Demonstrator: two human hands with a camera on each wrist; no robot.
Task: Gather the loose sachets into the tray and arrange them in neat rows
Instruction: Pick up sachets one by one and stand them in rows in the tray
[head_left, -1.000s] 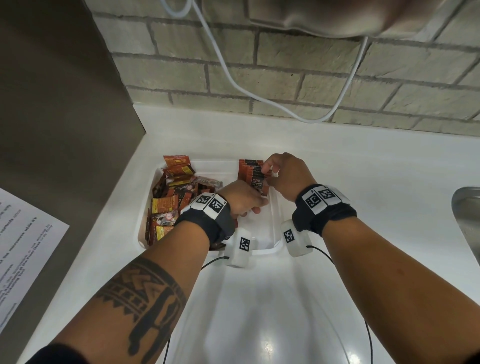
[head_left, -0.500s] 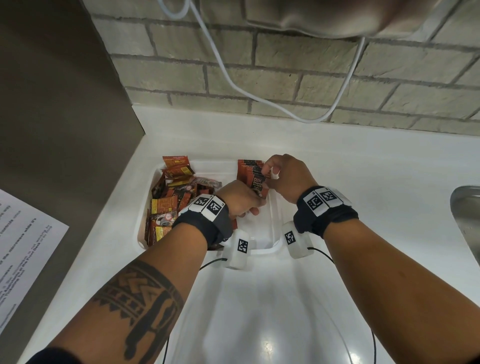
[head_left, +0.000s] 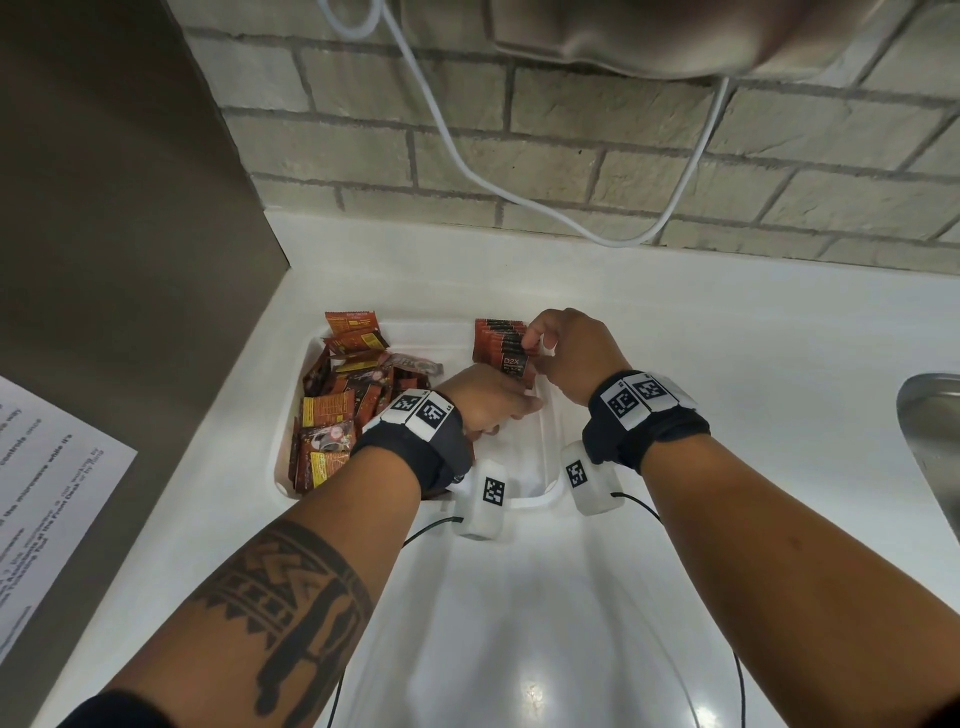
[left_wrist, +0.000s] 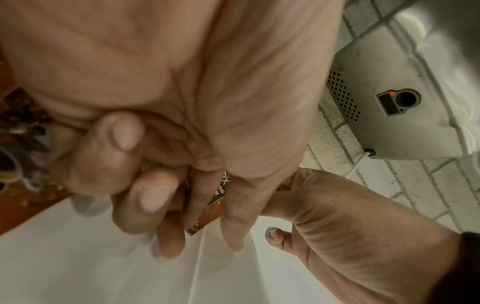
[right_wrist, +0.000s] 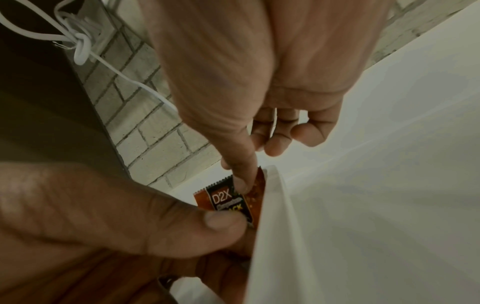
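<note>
While the left hand (head_left: 485, 397) pinches the front sachet (head_left: 511, 366), right hand (head_left: 574, 353) fingers (right_wrist: 242, 176) pinch its top.

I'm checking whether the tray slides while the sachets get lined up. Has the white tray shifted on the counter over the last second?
No. In the head view the white tray keeps its place against the counter's back edge and the brown side panel.
</note>
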